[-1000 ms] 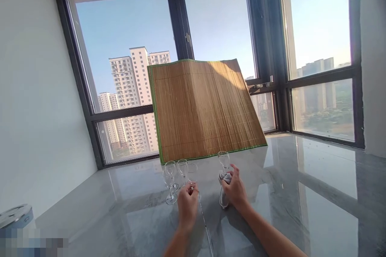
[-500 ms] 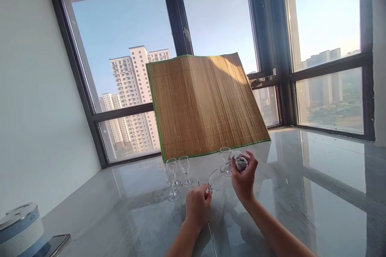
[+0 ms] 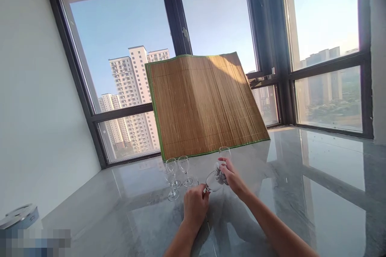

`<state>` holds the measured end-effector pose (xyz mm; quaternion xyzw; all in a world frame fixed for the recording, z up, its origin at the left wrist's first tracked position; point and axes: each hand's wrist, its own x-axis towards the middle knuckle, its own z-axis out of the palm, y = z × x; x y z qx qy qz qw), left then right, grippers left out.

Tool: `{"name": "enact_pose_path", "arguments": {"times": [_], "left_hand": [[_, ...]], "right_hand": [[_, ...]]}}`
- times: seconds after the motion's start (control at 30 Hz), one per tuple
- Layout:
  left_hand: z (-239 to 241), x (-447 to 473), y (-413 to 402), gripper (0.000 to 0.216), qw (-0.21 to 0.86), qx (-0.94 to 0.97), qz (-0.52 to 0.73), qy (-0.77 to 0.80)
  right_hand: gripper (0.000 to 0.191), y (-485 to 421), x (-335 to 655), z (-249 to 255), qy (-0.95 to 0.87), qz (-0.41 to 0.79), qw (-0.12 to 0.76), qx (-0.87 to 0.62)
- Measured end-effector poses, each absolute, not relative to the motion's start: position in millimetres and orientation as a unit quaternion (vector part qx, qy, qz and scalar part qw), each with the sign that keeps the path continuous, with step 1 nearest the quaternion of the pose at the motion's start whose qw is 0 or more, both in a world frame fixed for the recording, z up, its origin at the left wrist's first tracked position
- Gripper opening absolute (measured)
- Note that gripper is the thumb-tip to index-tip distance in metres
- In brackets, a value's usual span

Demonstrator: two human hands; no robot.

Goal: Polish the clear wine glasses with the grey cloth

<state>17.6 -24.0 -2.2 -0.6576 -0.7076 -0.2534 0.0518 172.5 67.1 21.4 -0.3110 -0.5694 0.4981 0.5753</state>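
Observation:
My left hand (image 3: 195,204) is closed around the stem end of a small clear wine glass (image 3: 212,180), which lies tilted sideways with its bowl toward the right. In my right hand (image 3: 231,176) is a bunched grey cloth (image 3: 221,175), pressed at the mouth of that glass. Behind the right hand stands another wine glass (image 3: 224,152), its lower part hidden. To the left of my left hand, three more stand upright close together: a front glass (image 3: 173,194), a back glass (image 3: 171,164) and a right-hand glass (image 3: 183,164).
A bamboo mat (image 3: 208,104) with green edging leans against the window behind the glasses. The glossy grey stone countertop (image 3: 126,209) reflects the light. At the lower left is a white and blue container (image 3: 22,217), partly blurred out.
My right hand has moved left and down with the cloth, from beside the standing glass to the mouth of the held glass. The left hand has barely moved.

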Motion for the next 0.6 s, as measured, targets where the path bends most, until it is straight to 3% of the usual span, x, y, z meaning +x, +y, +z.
{"name": "enact_pose_path", "arguments": {"times": [0.1,0.3,0.4,0.6], "left_hand": [[0,18,-25,0.015,0.053,-0.658,-0.252,-0.708],[4,19,-27,0.017,0.027,-0.644,-0.248,-0.723],[4,19,-26,0.017,0.021,-0.644,-0.251,-0.723],[0,16,-24,0.016,0.043,-0.657,-0.249,-0.71]], "right_hand": [[0.044,69,173,20,-0.583,0.529,0.539,-0.3],[0.066,66,180,23,-0.607,0.542,0.471,-0.341],[0.066,64,184,25,-0.623,0.55,0.428,-0.354],[0.06,73,179,17,-0.637,0.458,0.498,-0.37]]}}
